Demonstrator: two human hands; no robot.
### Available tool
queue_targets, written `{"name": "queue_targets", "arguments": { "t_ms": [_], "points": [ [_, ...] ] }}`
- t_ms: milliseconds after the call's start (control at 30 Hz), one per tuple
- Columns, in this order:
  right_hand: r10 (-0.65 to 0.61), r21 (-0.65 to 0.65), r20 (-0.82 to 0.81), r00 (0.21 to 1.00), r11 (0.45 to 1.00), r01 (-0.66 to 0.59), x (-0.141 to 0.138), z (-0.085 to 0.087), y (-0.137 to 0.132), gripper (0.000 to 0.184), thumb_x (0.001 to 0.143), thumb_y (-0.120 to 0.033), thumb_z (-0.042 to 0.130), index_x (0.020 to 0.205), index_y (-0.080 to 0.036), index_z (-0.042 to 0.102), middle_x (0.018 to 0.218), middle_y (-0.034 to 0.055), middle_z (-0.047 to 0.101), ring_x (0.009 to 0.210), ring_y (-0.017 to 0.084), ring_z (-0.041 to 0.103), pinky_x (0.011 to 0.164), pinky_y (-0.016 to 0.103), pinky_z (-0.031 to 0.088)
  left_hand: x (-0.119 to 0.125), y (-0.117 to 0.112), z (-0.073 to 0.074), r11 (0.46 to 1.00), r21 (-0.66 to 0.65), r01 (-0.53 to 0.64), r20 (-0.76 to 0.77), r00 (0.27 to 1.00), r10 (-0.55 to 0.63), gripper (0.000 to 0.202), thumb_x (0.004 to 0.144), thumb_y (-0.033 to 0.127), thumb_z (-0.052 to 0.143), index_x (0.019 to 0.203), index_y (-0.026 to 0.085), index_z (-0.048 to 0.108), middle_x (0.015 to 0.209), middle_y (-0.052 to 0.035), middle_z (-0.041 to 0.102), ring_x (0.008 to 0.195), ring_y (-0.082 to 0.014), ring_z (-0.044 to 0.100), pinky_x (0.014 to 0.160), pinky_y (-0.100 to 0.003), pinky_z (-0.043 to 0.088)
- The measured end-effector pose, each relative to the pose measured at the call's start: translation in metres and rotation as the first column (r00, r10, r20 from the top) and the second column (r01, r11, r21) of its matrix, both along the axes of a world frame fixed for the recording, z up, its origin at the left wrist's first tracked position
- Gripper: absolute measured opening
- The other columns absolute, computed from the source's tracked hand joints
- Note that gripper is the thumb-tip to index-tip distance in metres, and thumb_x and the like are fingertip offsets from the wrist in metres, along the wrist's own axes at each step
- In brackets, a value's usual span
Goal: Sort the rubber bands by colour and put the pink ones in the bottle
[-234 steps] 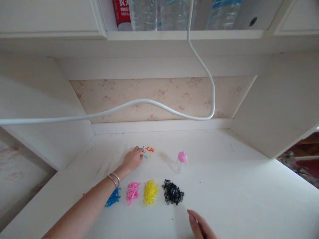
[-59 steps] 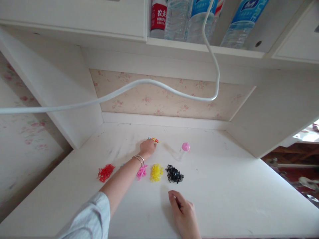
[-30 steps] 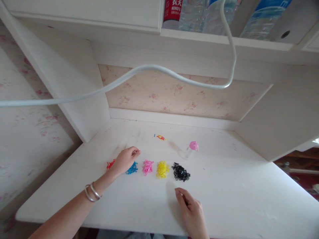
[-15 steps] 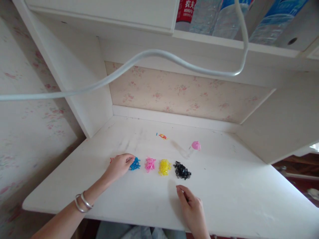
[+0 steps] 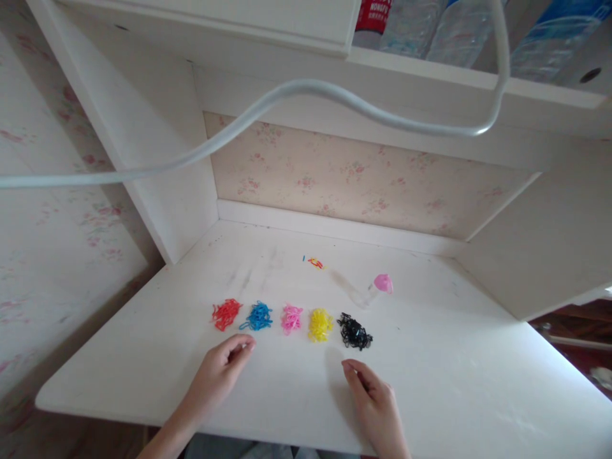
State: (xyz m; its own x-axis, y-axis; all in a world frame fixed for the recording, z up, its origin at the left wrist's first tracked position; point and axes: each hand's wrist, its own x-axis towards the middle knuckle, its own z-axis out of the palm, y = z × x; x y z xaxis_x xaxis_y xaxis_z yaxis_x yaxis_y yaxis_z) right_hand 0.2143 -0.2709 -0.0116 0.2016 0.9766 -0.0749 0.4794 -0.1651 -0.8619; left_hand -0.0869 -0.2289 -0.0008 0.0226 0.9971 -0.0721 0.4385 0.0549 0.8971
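Five piles of small rubber bands lie in a row on the white desk: red (image 5: 226,314), blue (image 5: 259,315), pink (image 5: 291,318), yellow (image 5: 320,324) and black (image 5: 354,331). My left hand (image 5: 220,368) is just in front of the blue pile, thumb and fingertips pinched together, apart from the bands. In front of the black pile, my right hand (image 5: 373,396) is also closed in a pinch. Whatever either pinch holds, if anything, is too small to make out.
Behind the row, a clear container with a pink top (image 5: 383,284) lies on the desk (image 5: 444,376). Farther back is a little group of red and yellow bits (image 5: 316,262). A white cable (image 5: 306,88) crosses above, below a shelf with bottles (image 5: 411,29).
My left hand has drawn back from the blue pile toward the desk's front edge, uncovering the red pile. My right hand stays nearly in place. The camera view has shifted slightly.
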Motion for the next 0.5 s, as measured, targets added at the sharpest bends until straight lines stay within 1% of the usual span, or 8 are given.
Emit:
{"name": "queue_targets", "arguments": {
  "t_ms": [133,200,267,333,400,433,467,500],
  "points": [
    [-0.036,-0.007,-0.064,0.997,0.999,0.035,0.000,0.004,0.013,0.043,0.078,-0.055,0.054,0.090,-0.017,0.071,0.078,0.0042,0.069,0.070,0.017,0.060,0.060,0.022,0.045,0.002,-0.007,-0.005,0.999,0.029,-0.017,0.004,1.000,0.017,0.038,0.085,0.049,0.048,0.098,0.018,0.065,0.066,0.0014,0.058,0.060,-0.0134,0.051,0.056,-0.021,0.040],
    [-0.039,0.009,-0.057,0.998,0.999,0.040,-0.003,0.011,0.022,0.045,0.077,-0.056,0.055,0.092,-0.017,0.071,0.074,0.0036,0.068,0.066,0.017,0.060,0.055,0.022,0.043,0.002,-0.007,-0.005,0.999,0.035,-0.009,0.005,1.000,0.009,0.037,0.085,0.049,0.048,0.098,0.018,0.065,0.063,0.0020,0.056,0.057,-0.0129,0.049,0.054,-0.020,0.039],
    [-0.002,0.055,-0.013,1.000,0.999,0.003,-0.010,0.023,0.037,0.044,0.078,-0.055,0.055,0.095,-0.017,0.071,0.073,0.0030,0.067,0.065,0.016,0.059,0.054,0.022,0.043,0.001,-0.007,-0.004,0.999,0.038,-0.006,0.009,1.000,0.005,0.037,0.084,0.049,0.049,0.097,0.018,0.066,0.061,0.0023,0.055,0.055,-0.0126,0.048,0.052,-0.020,0.039],
    [0.050,0.094,0.080,0.996,0.994,-0.057,-0.020,0.037,0.059,0.042,0.081,-0.053,0.051,0.095,-0.019,0.071,0.072,0.0024,0.067,0.065,0.016,0.059,0.055,0.022,0.043,0.000,-0.007,-0.004,0.999,0.036,-0.019,0.012,1.000,0.018,0.038,0.084,0.049,0.049,0.096,0.018,0.066,0.060,0.0025,0.053,0.054,-0.0124,0.047,0.052,-0.020,0.038],
    [0.098,0.082,0.243,0.965,0.989,-0.121,-0.032,0.050,0.089,0.040,0.085,-0.049,0.044,0.095,-0.021,0.071,0.072,0.0011,0.068,0.064,0.014,0.060,0.056,0.021,0.042,0.000,-0.007,-0.005,0.999,0.035,-0.034,0.020,0.999,0.033,0.039,0.084,0.050,0.049,0.095,0.017,0.067,0.060,0.0023,0.053,0.054,-0.0124,0.047,0.051,-0.020,0.038],
    [0.128,0.051,0.347,0.929,0.987,-0.155,-0.038,0.056,0.106,0.039,0.088,-0.046,0.040,0.095,-0.022,0.070,0.073,0.0006,0.068,0.065,0.014,0.060,0.057,0.021,0.042,0.000,-0.006,-0.005,0.999,0.034,-0.039,0.026,0.999,0.038,0.040,0.084,0.050,0.049,0.095,0.017,0.067,0.060,0.0022,0.053,0.054,-0.0124,0.047,0.051,-0.020,0.038],
    [0.160,-0.006,0.461,0.873,0.984,-0.177,-0.044,0.060,0.124,0.039,0.089,-0.043,0.037,0.096,-0.024,0.070,0.075,0.0000,0.069,0.067,0.013,0.061,0.059,0.021,0.042,-0.001,-0.006,-0.006,0.999,0.032,-0.042,0.034,0.999,0.041,0.040,0.083,0.051,0.049,0.095,0.017,0.067,0.060,0.0020,0.053,0.054,-0.0124,0.047,0.051,-0.020,0.038],
    [0.172,-0.033,0.501,0.848,0.983,-0.180,-0.051,0.063,0.143,0.037,0.089,-0.041,0.038,0.096,-0.025,0.070,0.077,0.0003,0.070,0.069,0.014,0.062,0.061,0.021,0.042,-0.001,-0.005,-0.007,0.999,0.029,-0.044,0.043,0.998,0.043,0.040,0.083,0.051,0.049,0.095,0.017,0.067,0.060,0.0018,0.054,0.054,-0.0124,0.047,0.051,-0.020,0.038]
  ]
}}
